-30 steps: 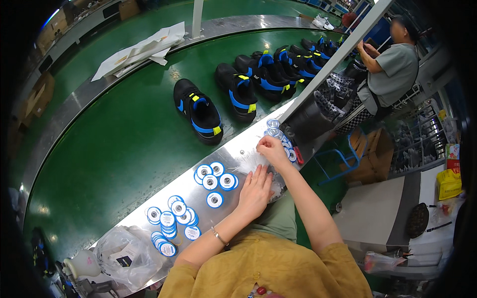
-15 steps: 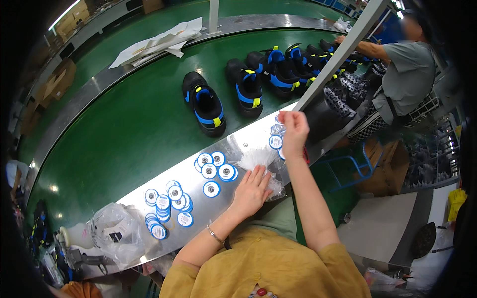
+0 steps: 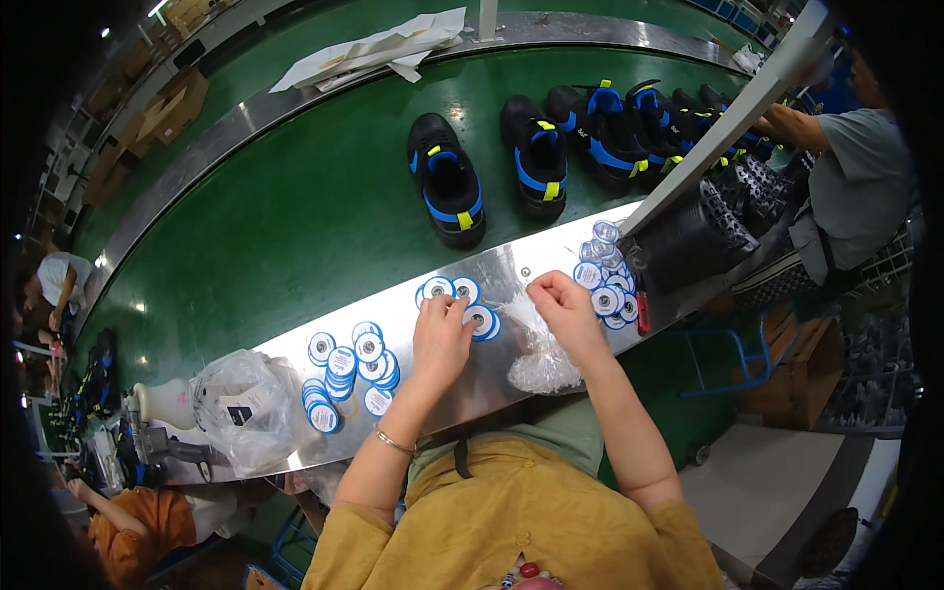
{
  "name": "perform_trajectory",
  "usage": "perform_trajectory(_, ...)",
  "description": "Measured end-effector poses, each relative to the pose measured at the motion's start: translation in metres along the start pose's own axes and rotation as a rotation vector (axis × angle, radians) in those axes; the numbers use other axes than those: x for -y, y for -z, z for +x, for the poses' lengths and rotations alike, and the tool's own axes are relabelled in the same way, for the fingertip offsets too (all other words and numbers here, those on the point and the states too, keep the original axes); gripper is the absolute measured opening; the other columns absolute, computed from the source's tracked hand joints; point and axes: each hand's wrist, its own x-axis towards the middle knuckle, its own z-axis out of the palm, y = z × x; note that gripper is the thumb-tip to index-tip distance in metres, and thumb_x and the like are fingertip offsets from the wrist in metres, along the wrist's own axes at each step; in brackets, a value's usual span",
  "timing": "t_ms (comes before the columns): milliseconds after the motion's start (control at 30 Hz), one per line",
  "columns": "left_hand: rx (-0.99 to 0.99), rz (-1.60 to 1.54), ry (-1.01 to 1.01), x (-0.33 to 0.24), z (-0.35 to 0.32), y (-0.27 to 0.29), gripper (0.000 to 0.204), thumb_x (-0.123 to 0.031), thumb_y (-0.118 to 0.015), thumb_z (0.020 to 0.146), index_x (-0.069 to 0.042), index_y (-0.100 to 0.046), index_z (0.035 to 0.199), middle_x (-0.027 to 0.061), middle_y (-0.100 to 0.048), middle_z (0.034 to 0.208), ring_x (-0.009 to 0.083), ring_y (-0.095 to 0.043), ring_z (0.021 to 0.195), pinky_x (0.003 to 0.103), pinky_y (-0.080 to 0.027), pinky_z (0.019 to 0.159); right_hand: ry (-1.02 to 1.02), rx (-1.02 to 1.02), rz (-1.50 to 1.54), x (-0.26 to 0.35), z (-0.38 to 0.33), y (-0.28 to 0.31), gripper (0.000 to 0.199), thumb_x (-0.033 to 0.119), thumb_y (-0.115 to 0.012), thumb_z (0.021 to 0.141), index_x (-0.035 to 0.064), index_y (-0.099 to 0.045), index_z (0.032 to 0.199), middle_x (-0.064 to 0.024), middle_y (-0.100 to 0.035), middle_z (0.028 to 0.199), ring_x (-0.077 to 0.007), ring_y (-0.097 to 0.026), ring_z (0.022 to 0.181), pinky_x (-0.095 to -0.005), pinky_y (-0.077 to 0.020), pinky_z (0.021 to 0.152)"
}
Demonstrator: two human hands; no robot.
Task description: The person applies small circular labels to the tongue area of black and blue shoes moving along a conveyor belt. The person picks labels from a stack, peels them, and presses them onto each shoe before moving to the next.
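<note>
My left hand (image 3: 440, 339) reaches over the middle group of round white tags with blue rims (image 3: 481, 320). Its fingers are apart, with fingertips touching the tags. My right hand (image 3: 570, 313) is closed in a pinch beside a bundle of thin clear plastic strands (image 3: 531, 334); whatever sits between its fingertips is too small to make out. The strands fan out of a crumpled clear plastic bag (image 3: 544, 372) lying near the bench edge. Another group of round tags (image 3: 340, 364) lies left of my left hand, and more tags (image 3: 605, 301) lie right of my right hand.
Black and blue shoes (image 3: 447, 182) line the green belt (image 3: 295, 216) beyond the metal ledge (image 3: 433, 379). A red-handled tool (image 3: 642, 310) lies at right by a slanted post (image 3: 728, 108). A plastic bag (image 3: 241, 403) and a tagging gun (image 3: 182, 452) lie left. Co-workers sit at both sides.
My left hand has moved left from the strand bundle onto the middle tags. My right hand has come back from the right-hand tags to the strands. The view has shifted left.
</note>
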Motion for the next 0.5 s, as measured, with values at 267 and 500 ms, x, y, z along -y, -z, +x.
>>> perform_trajectory(267,0.116,-0.033,0.035,0.009,0.011,-0.002,0.03,-0.008,-0.076,0.072,0.0,-0.063,0.098,0.0136,-0.059,0.093,0.0284,-0.054,0.085,0.037,-0.047,0.077,-0.048,0.066,-0.036,0.007,0.001,0.004,0.011,0.012,-0.06,0.093,0.0013,-0.059,0.091,0.0041,-0.056,0.073,-0.0031,-0.047,0.066,-0.0201,-0.0367,0.057)
perform_trajectory(500,0.249,-0.516,0.509,0.011,0.013,0.006,0.016,-0.006,-0.071,0.082,0.002,-0.061,0.092,0.0095,-0.065,0.076,0.0157,-0.06,0.068,0.029,-0.049,0.064,-0.086,0.151,-0.277,-0.009,0.001,-0.017,0.01,0.011,-0.06,0.092,0.0007,-0.061,0.093,0.0011,-0.059,0.077,-0.0046,-0.051,0.067,-0.0215,-0.0414,0.058)
